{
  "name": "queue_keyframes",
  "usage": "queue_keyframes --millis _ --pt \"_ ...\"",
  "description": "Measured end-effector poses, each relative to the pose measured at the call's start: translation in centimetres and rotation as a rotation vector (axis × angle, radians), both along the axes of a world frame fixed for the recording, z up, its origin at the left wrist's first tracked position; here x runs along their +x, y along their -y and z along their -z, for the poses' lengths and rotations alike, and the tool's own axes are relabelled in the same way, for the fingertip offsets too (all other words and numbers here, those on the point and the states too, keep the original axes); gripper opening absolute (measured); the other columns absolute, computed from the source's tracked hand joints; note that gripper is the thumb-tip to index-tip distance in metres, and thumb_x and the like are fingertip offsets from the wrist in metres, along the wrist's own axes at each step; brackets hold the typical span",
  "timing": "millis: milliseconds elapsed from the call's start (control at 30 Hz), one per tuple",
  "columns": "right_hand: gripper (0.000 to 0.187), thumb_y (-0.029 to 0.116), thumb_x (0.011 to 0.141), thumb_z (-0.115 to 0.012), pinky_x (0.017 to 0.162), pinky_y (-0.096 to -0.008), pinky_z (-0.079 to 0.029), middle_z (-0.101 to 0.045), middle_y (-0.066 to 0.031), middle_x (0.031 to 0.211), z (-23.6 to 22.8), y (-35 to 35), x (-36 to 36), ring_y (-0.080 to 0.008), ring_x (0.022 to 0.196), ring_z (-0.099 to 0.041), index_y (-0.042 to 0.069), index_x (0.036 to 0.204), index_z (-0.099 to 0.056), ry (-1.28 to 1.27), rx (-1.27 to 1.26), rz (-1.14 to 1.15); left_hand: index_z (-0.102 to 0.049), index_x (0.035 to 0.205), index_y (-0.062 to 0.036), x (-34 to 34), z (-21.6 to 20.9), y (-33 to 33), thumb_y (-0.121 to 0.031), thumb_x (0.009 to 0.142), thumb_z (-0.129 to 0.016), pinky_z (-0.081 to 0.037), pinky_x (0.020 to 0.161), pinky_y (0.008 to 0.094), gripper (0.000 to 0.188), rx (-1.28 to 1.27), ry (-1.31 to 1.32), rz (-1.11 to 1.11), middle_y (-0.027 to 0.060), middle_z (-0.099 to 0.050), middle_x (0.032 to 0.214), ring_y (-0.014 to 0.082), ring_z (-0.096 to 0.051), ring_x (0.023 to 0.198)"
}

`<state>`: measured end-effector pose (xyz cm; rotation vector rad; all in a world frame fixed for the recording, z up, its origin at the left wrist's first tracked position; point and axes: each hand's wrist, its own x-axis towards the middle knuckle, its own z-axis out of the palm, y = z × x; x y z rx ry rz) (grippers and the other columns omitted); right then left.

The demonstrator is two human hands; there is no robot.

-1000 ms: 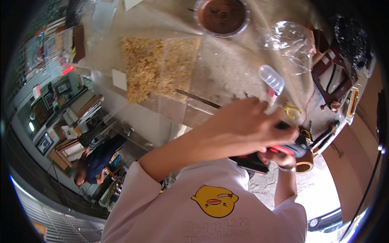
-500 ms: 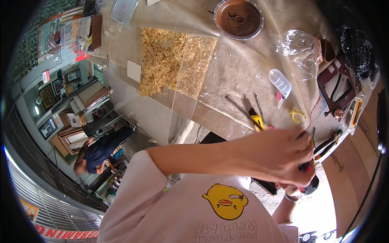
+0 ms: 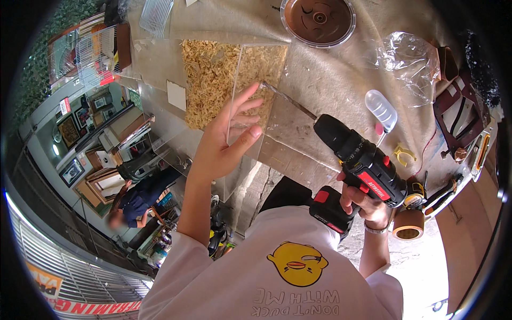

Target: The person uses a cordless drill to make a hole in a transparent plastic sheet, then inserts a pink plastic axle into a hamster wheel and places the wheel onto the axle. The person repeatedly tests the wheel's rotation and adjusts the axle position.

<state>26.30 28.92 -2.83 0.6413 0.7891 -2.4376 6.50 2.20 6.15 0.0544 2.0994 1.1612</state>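
My right hand (image 3: 364, 204) grips a black and red cordless drill (image 3: 368, 160) by its handle. From its chuck a long drill bit (image 3: 296, 104) points up and left, its tip over the edge area of a clear plastic box (image 3: 250, 160). My left hand (image 3: 224, 141) is open at the box's near wall, fingers spread and thumb apart. Whether the fingers or the bit tip touch the plastic, I cannot tell. Inside the box lie pale wood shavings (image 3: 208, 80) and a white square piece (image 3: 176, 95).
On the cloth-covered table (image 3: 304, 69) are a round brown dish (image 3: 298, 37), a crumpled clear bag (image 3: 408, 69), a clear bottle (image 3: 381, 109) and a yellow clip (image 3: 405, 156). Brown tape (image 3: 409, 225) sits near a tape measure (image 3: 414, 194). A person (image 3: 140, 200) is off left.
My left hand has swung from beside the right hand over to the box wall and opened. The drill has come up into full view, bit pointing toward the box.
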Motion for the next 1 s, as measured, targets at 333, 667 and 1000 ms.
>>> queue_keyframes --millis 333,667,1000 --pt "0.033 0.000 0.088 -0.064 0.046 -0.0267 -0.047 -0.064 -0.0067 0.078 1.2 -1.1 -1.1 -0.0128 0.052 -0.056 -0.006 0.120 -0.061 -0.067 -0.011 -0.055 -0.035 0.160 -0.0082 0.1 0.0 0.3 -0.030 0.102 -0.063 -0.047 0.107 0.0451 0.068 0.014 0.061 -0.055 0.0210 -0.051 0.151 0.0317 -0.057 0.131" --pt "0.024 -0.001 0.085 -0.068 0.044 -0.0274 -0.045 -0.060 -0.0065 0.069 1.4 -2.4 -1.9 -0.0146 0.050 -0.057 -0.003 0.107 -0.062 0.042 0.016 -0.086 -0.034 0.160 -0.0081 -0.2 0.4 1.0 -0.042 0.100 -0.066 -0.047 0.107 0.0447 0.076 0.064 0.046 -0.017 0.0205 -0.051 0.151 0.0300 -0.056 0.132" --pt "0.023 0.001 0.083 -0.068 0.041 -0.0284 -0.044 -0.058 -0.0071 0.065 1.7 -2.7 -2.7 -0.0162 0.048 -0.056 -0.004 0.104 -0.061 0.046 -0.011 -0.105 -0.028 0.162 -0.0073 -0.4 0.7 1.1 -0.058 0.095 -0.066 -0.046 0.108 0.0453 0.093 0.038 0.020 0.019 0.0207 -0.054 0.149 0.0297 -0.057 0.132"
